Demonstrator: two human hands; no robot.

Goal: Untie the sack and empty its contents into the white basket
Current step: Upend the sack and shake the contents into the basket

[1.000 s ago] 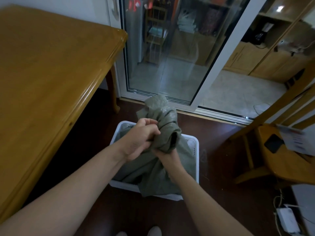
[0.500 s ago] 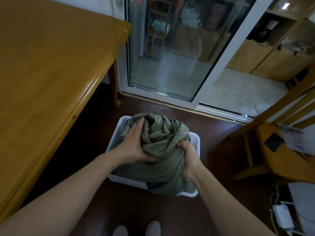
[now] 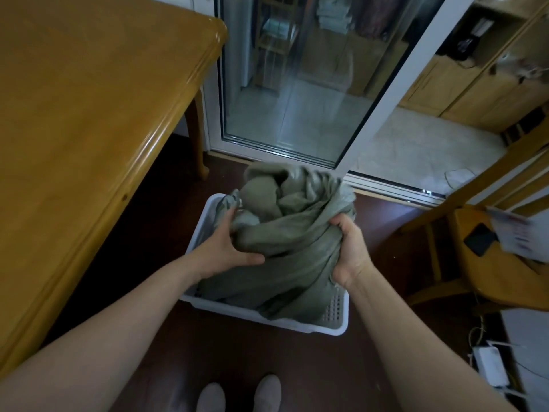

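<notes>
- Olive sack lies bunched in the white basket
- Left hand grips its 9 o'clock side, thumb and fingers clamped on cloth
- Right hand clutches its 3 o'clock fold
- Paper at far 3 o'clock: print blurred

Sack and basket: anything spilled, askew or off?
Nothing spilled: the dark floor around the white basket shows no loose contents. The sack sits bunched in the basket, gripped by the left hand and right hand; one fold laps over the near rim. Nothing else stands out.
</notes>
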